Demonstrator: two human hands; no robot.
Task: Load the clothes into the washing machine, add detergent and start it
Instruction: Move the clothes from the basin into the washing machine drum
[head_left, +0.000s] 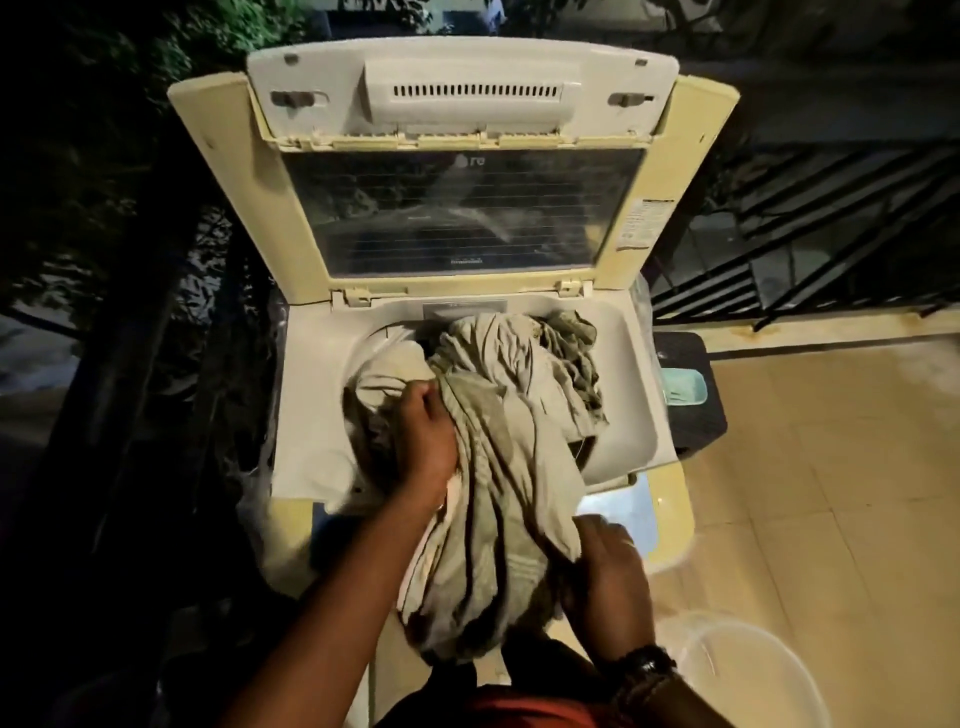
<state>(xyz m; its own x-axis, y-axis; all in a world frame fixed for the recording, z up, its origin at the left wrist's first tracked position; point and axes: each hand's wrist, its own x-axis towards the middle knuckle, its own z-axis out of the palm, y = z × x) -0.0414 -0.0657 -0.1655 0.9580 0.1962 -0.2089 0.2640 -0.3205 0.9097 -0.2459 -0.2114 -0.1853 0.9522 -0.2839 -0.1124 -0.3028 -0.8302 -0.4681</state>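
Observation:
A cream top-loading washing machine (639, 395) stands in front of me with its lid (462, 208) raised upright. A bundle of beige and grey clothes (498, 447) lies across the drum opening and hangs over the front edge toward me. My left hand (423, 434) grips a fold of the cloth at the left of the opening. My right hand (608, 577) grips the hanging lower end of the bundle near the front panel. The drum itself is mostly hidden by the fabric.
A pale teal tray (685, 389) sits on a dark stand (691, 415) right of the machine. A translucent white tub (748, 670) is at the lower right on the tiled floor (831, 493). A dark railing (831, 234) runs behind, with foliage at left.

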